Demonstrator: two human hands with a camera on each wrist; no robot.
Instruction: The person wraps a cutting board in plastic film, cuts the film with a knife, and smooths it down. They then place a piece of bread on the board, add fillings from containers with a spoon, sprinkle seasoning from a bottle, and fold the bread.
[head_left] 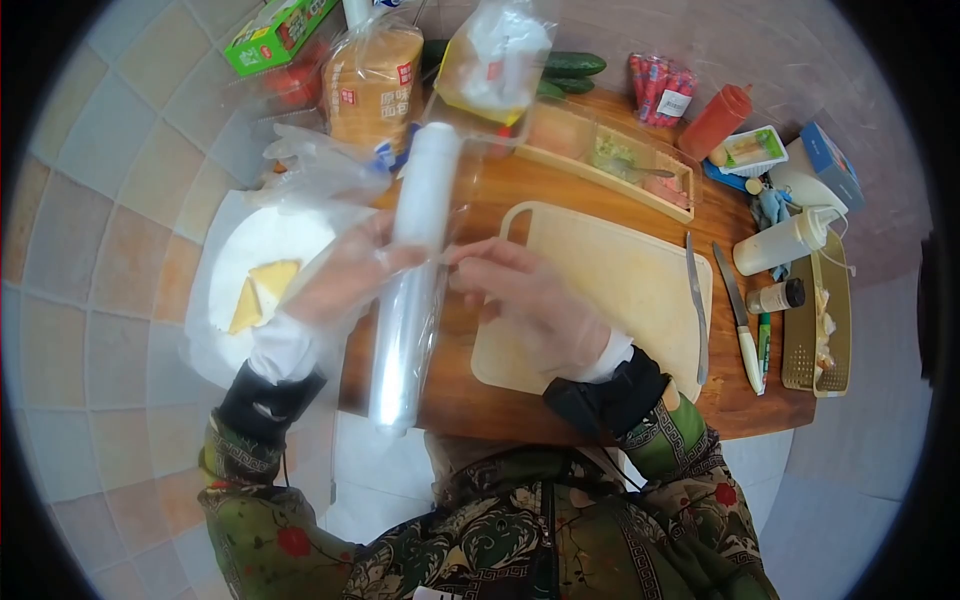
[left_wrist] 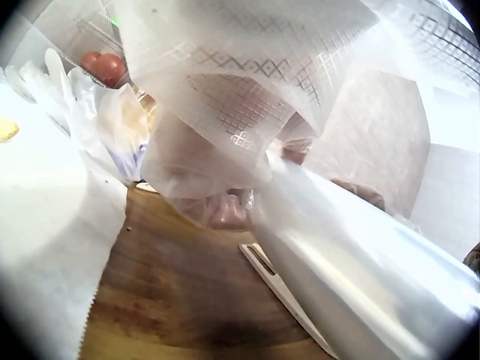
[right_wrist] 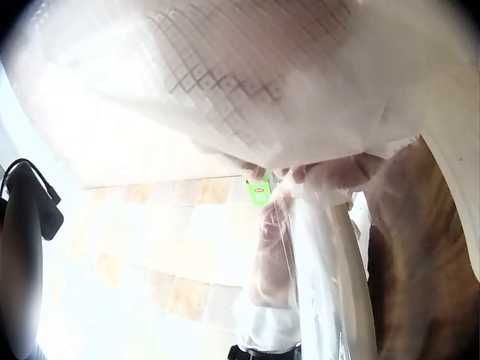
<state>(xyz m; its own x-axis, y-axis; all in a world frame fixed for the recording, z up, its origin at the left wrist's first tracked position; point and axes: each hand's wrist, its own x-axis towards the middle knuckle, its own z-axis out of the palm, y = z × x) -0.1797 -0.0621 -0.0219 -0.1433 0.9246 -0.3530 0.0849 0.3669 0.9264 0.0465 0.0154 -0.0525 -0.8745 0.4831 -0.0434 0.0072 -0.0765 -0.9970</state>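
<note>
A long roll of cling film [head_left: 405,290] is held upright over the left part of the wooden table. My left hand [head_left: 340,270], in a clear plastic glove, grips it near its middle, with the thumb lying across the front. Also gloved, my right hand [head_left: 535,300] pinches the loose film at the roll's right side, its fingertips bunched close to the left thumb. In the left wrist view the embossed glove hides most of the left fingers, and the shiny roll [left_wrist: 352,255] runs down to the right. The right wrist view shows the roll [right_wrist: 330,270] beside the left forearm.
Sandwich triangles [head_left: 262,290] lie on white paper [head_left: 225,330] at left. A cutting board [head_left: 600,280] sits to the right, with knives [head_left: 742,320] and a squeeze bottle [head_left: 785,240] beyond. Bagged bread [head_left: 370,90] and a divided food tray [head_left: 610,165] stand behind.
</note>
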